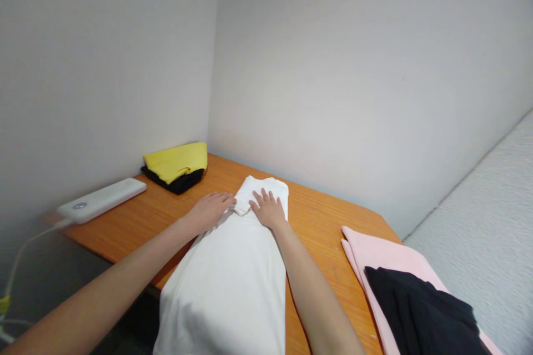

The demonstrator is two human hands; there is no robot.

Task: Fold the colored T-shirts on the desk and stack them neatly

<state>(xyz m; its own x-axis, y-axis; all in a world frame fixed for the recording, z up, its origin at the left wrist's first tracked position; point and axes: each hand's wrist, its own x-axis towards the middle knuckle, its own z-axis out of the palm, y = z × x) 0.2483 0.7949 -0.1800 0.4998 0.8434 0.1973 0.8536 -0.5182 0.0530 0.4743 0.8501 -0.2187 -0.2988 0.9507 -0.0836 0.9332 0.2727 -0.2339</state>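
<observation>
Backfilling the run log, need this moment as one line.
left hand: at left edge of white cloth; right hand: flat on white cloth; yellow cloth: atop black cloth

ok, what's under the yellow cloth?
A black cloth shows beneath the yellow cloth's near edge, resting on the wooden table. The rest of the underside is covered, so anything else there can't be seen.

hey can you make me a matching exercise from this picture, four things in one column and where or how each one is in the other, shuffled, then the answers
1. white cloth
2. yellow cloth
3. pink cloth
4. white device

A. partly covered by a dark cloth
B. joined to a pale cable
C. touched by the left hand and right hand
D. lying over a black cloth

Pairs: 1-C, 2-D, 3-A, 4-B
</observation>
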